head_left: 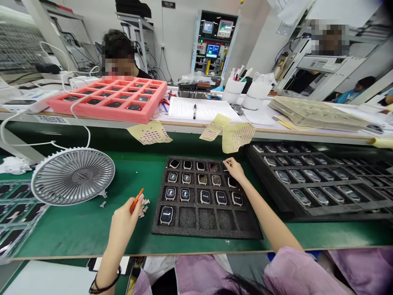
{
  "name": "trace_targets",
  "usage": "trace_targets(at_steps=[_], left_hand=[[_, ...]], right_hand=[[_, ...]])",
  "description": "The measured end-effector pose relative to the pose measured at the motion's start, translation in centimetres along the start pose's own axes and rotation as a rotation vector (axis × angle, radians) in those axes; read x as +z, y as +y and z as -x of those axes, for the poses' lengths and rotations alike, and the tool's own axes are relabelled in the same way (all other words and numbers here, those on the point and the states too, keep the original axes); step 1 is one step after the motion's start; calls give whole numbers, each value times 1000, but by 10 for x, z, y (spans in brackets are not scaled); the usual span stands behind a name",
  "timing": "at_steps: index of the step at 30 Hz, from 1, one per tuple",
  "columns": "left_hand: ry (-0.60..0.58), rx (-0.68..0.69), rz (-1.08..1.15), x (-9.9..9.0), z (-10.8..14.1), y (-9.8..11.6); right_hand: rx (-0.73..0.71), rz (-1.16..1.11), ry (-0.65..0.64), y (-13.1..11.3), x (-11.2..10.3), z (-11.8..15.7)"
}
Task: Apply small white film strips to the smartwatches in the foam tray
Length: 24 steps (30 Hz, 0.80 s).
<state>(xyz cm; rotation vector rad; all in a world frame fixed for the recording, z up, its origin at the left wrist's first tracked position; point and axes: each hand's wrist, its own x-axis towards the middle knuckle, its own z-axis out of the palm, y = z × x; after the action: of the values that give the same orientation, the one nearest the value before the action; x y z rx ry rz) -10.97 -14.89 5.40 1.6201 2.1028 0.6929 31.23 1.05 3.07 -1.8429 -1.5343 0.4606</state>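
My left hand [123, 221] is closed around a slim orange stick-like tool [136, 200]; its exact kind is unclear. Just beyond those fingers lies a small pile of whitish pieces [143, 209] on the green mat. A black foam tray [205, 235] holds several smartwatch bodies without straps, some with lit screens, like the watch at its front left [166, 214]. At the tray's far right corner, my right hand [235, 169] pinches the edge of a smartwatch [225, 167], which the fingers partly cover. The right forearm passes over the tray's right side.
A grey round fan [73, 176] stands left on the green mat [129, 172]. More black trays of watches [307, 180] lie at right, clear plastic trays [18, 213] at far left. A pink foam tray [107, 106], papers [201, 108] and pen cups [233, 90] occupy the shelf. Co-workers sit beyond.
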Motion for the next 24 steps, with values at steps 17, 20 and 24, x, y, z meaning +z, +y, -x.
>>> trace_targets(at_steps=[17,20,24], left_hand=[[-96,-14,-171,14,-6,-15],[-43,-34,-79,12,-8,-13],[-65,7,167,9,-4,0]], right_hand=[[49,395,-24,19,-18,67],[53,284,-41,16,-12,68],[28,55,-37,1,-13,68]])
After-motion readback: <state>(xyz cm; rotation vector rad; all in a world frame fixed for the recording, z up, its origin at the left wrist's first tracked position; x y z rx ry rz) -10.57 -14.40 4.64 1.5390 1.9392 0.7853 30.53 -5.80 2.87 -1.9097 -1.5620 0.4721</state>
